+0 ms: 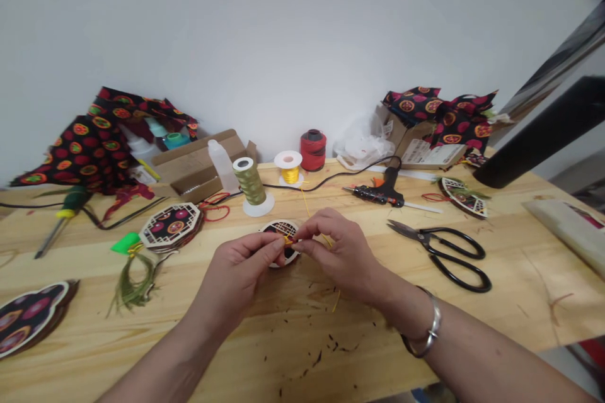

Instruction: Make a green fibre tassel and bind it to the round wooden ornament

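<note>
Both hands meet at the middle of the table, fingertips nearly touching. My left hand [250,261] pinches a short bit of yellow cord [288,240]. Close beside it, my right hand [338,252] is also closed in a pinch on the cord, with a red bit showing between the fingertips. Under the fingers lies a round ornament [273,227] with a pale lattice rim and dark patterned cloth, partly hidden by both hands. From the yellow spool [289,171] a strand runs down to my right hand, and a loose end hangs below it.
Black-handled scissors [437,249] and a glue gun [385,192] lie to the right. Behind the hands stand an olive thread cone [250,184] and a red thread spool [312,150]. At left are an octagonal ornament [172,227], an olive tassel [132,280] and a screwdriver [63,217].
</note>
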`<move>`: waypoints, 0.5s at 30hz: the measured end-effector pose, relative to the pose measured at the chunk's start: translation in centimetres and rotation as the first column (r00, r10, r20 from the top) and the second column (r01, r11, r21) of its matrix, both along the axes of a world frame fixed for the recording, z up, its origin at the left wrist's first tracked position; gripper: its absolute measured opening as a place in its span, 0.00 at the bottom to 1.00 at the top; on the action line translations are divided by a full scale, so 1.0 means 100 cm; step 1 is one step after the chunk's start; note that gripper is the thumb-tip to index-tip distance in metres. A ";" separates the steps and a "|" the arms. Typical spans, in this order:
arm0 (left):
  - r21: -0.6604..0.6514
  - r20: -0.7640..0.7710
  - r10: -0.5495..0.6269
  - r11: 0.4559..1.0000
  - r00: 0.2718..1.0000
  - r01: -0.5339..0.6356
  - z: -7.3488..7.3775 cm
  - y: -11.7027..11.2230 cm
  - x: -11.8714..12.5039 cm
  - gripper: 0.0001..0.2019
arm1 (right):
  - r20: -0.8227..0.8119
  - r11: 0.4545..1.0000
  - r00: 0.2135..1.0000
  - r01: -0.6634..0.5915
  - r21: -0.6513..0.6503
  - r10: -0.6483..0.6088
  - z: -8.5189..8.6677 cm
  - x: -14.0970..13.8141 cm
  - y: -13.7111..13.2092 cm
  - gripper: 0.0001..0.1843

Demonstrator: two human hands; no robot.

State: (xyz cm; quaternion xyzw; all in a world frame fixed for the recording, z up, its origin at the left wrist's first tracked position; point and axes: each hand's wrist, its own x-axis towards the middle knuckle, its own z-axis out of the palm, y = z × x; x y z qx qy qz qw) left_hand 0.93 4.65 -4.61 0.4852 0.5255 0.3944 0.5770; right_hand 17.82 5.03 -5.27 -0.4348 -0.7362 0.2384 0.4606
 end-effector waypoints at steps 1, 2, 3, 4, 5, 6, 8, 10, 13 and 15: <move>-0.003 0.009 -0.001 1.000 1.000 0.001 0.000 0.000 0.000 0.07 | -0.008 1.000 1.000 -0.004 0.024 0.005 0.000 0.000 -0.001 0.05; -0.005 0.013 0.000 1.000 1.000 0.000 0.000 0.000 0.000 0.07 | -0.010 0.999 1.000 -0.006 0.054 0.007 0.000 0.000 -0.001 0.05; -0.007 0.014 0.000 1.000 1.000 0.000 0.000 0.000 0.000 0.07 | -0.004 0.996 1.000 -0.005 0.084 0.006 0.000 0.000 -0.002 0.05; -0.008 0.010 -0.001 1.000 1.000 0.001 0.000 -0.001 0.000 0.07 | 0.007 0.993 1.000 -0.005 0.116 0.004 -0.001 0.000 -0.002 0.04; -0.007 0.003 -0.002 1.000 1.000 0.002 0.000 -0.001 0.000 0.07 | 0.025 0.989 1.000 -0.005 0.145 0.001 -0.002 0.000 -0.002 0.04; -0.004 -0.008 -0.003 1.000 1.000 0.003 0.000 -0.001 0.000 0.07 | 0.047 0.985 0.999 -0.008 0.175 -0.001 -0.003 0.000 -0.002 0.03; 0.010 -0.036 -0.008 1.000 0.999 0.008 -0.001 -0.001 -0.001 0.08 | 0.093 0.973 0.996 -0.016 0.231 -0.006 -0.005 0.001 -0.001 0.02; 0.033 -0.062 -0.016 0.999 0.998 0.018 -0.002 -0.001 -0.003 0.07 | 0.136 0.961 0.991 -0.023 0.276 -0.015 -0.007 0.001 -0.001 0.01; 0.070 -0.088 -0.032 0.997 0.996 0.039 -0.004 0.000 -0.004 0.07 | 0.195 0.952 0.980 -0.026 0.304 -0.036 -0.007 0.002 -0.001 0.03; 0.092 -0.113 -0.046 0.994 0.993 0.056 -0.004 0.000 -0.003 0.07 | 0.242 0.948 0.970 -0.044 0.314 -0.035 -0.006 0.002 -0.003 0.04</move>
